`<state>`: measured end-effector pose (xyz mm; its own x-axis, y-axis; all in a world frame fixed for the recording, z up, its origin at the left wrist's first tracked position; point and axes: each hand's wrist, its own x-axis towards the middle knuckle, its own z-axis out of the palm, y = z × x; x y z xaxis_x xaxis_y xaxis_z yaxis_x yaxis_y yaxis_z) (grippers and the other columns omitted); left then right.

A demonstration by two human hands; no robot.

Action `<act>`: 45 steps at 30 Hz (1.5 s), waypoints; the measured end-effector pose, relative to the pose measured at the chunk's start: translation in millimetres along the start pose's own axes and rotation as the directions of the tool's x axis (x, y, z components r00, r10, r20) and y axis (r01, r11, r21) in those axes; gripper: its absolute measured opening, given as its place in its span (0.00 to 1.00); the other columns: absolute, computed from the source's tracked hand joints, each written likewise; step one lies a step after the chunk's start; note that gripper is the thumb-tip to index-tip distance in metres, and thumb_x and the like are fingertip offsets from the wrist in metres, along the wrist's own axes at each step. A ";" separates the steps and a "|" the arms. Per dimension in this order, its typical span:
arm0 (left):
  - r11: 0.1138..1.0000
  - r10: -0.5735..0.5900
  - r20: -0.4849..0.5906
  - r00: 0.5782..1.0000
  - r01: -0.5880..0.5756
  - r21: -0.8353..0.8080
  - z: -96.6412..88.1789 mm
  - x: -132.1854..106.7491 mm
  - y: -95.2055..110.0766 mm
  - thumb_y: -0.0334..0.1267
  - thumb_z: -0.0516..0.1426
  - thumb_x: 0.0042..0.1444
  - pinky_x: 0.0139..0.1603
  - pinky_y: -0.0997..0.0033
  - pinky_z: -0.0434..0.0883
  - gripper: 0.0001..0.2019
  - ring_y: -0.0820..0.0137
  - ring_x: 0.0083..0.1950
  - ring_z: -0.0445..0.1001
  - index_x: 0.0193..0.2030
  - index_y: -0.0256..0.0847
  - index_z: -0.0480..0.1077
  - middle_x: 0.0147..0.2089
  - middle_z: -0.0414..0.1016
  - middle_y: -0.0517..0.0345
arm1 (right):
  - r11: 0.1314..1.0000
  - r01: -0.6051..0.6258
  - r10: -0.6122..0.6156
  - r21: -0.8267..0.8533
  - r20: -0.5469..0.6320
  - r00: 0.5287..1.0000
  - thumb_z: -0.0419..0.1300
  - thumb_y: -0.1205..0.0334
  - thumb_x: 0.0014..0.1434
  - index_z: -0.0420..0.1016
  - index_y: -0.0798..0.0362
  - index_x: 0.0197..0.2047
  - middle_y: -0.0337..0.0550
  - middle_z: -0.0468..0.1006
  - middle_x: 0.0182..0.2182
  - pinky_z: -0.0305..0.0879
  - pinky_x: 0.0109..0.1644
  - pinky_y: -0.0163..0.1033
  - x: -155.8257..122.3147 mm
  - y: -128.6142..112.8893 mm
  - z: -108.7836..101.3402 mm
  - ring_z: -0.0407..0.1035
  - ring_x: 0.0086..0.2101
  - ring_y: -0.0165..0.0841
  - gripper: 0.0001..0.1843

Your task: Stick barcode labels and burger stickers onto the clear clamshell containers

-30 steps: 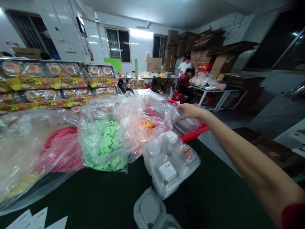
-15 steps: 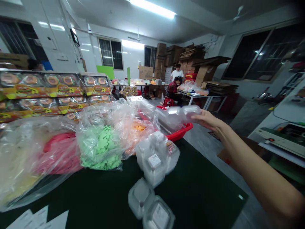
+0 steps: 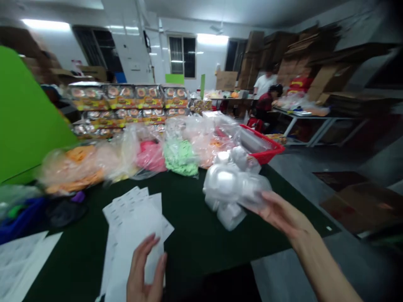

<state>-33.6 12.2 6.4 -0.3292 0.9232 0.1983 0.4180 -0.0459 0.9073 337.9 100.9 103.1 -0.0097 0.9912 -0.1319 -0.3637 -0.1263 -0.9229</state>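
My right hand [image 3: 280, 214] grips a clear plastic clamshell box [image 3: 237, 184] by its right edge and holds it above the table. Behind and below it, more clear plastic boxes [image 3: 231, 216] stand clustered, partly hidden by the held one. At the lower middle, my left hand [image 3: 146, 268] has its thumb and fingers apart with nothing between them. It is over a fanned pile of white printed sheets [image 3: 135, 214]; whether it touches the paper I cannot tell.
Bags of green pieces [image 3: 181, 157], pink pieces [image 3: 150, 156] and orange pieces [image 3: 78, 163] line the table's back. A red basket [image 3: 267, 156] stands at the back right. Packed burger-toy boxes [image 3: 126, 102] are stacked behind. Two people are at a farther table [image 3: 302, 114].
My right hand has brought the clamshell box from above the red basket back over the table. My left hand has come into view above the sheets. The view has swung left.
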 end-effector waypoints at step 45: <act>0.733 0.312 0.346 0.885 -0.456 0.506 -119.1 -34.4 -111.4 0.38 0.58 0.72 0.61 0.52 0.76 0.10 0.56 0.59 0.81 0.55 0.44 0.78 0.57 0.83 0.47 | 0.327 0.585 -0.113 -0.742 0.584 0.804 0.61 0.72 0.67 0.72 0.57 0.69 0.62 0.66 0.73 0.60 0.72 0.74 -70.6 268.9 194.5 0.54 0.74 0.63 0.28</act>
<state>-169.7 -59.8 -57.3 0.1317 0.9347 0.3303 0.8843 -0.2613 0.3870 59.5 4.5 -65.4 -0.5105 0.8338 0.2100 0.5663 0.5099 -0.6476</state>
